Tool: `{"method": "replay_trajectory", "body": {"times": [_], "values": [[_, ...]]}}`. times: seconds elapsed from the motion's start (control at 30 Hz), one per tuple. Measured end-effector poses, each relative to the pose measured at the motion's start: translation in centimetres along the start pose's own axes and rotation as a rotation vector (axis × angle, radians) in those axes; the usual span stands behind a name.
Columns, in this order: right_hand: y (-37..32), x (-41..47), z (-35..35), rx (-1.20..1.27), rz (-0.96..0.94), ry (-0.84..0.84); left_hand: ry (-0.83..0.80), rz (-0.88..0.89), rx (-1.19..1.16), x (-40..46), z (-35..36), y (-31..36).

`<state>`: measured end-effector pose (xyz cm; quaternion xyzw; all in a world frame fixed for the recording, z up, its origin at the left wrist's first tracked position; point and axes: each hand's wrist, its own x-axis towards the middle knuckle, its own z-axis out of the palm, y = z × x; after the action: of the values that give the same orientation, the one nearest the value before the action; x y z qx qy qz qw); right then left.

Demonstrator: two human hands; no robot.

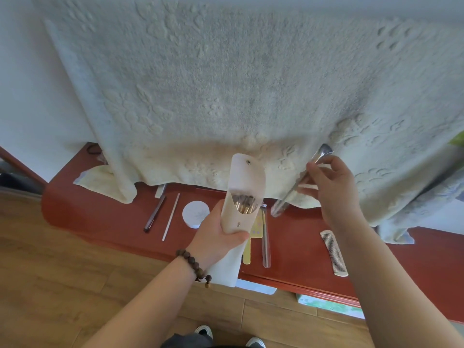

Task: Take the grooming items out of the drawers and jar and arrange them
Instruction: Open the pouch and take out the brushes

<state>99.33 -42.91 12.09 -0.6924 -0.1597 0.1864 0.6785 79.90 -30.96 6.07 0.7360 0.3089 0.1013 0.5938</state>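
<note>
arms: bare | left wrist: brown bead bracelet (194,265) | shoes (204,331): white-toed

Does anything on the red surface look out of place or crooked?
Yes. The large cream embossed towel hangs over the back of the red surface, covering part of it. The items already laid out, such as the cream comb, lie tidy.

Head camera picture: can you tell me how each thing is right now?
Brush pouch: flap open, upright, brushes inside.
Left hand: holding the pouch.
Right hand: holding a makeup brush, tilted.
Comb: lying flat on the red top.
Round compact: closed, lying flat.
</note>
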Motion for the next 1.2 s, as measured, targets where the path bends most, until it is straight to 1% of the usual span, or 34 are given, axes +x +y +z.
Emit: {"method": "replay_trajectory", "body": {"times": [0.07,0.13,0.27,0.37,0.57,0.73,0.9,0.97,1.03,1.07,1.1,1.2], "values": [[2.5,0.4,-0.7,-0.185,0.051,-0.044,0.012,-0.014,-0.006,-0.1,-0.2,0.0],[5.6,0.6,-1.2,-0.319,0.140,-0.096,0.024,-0.033,-0.017,-0.2,-0.3,0.0],[11.1,0.7,-1.8,-0.410,0.336,-0.079,0.033,-0.077,-0.025,-0.6,-0.5,-0.2],[13.8,0.7,-1.6,-0.509,0.389,-0.090,0.052,-0.106,-0.014,-0.9,-0.9,-0.9],[16.4,1.4,-0.4,-0.642,0.390,-0.173,0.075,-0.157,0.002,-1.5,-1.8,-2.0],[17.5,2.3,0.6,-0.681,0.355,-0.131,0.079,-0.163,0.001,-1.9,-1.9,-2.0],[17.1,1.9,0.8,-0.907,0.280,-0.117,0.053,-0.154,-0.025,-1.9,-1.8,-1.6],[15.8,1.6,1.1,-0.964,0.197,-0.097,0.029,-0.136,-0.030,-1.9,-1.7,-1.4],[13.6,1.0,2.0,-0.870,0.079,-0.091,-0.011,-0.114,-0.055,-1.9,-1.6,-1.1],[12.1,0.6,2.6,-0.765,0.052,-0.101,-0.042,-0.099,-0.068,-1.9,-1.5,-0.8],[10.5,0.2,3.2,-0.611,0.068,-0.126,-0.075,-0.084,-0.078,-1.9,-1.4,-0.5],[5.6,-1.0,4.4,0.016,0.249,-0.303,-0.141,-0.048,-0.116,-2.0,-0.8,0.3]]}}
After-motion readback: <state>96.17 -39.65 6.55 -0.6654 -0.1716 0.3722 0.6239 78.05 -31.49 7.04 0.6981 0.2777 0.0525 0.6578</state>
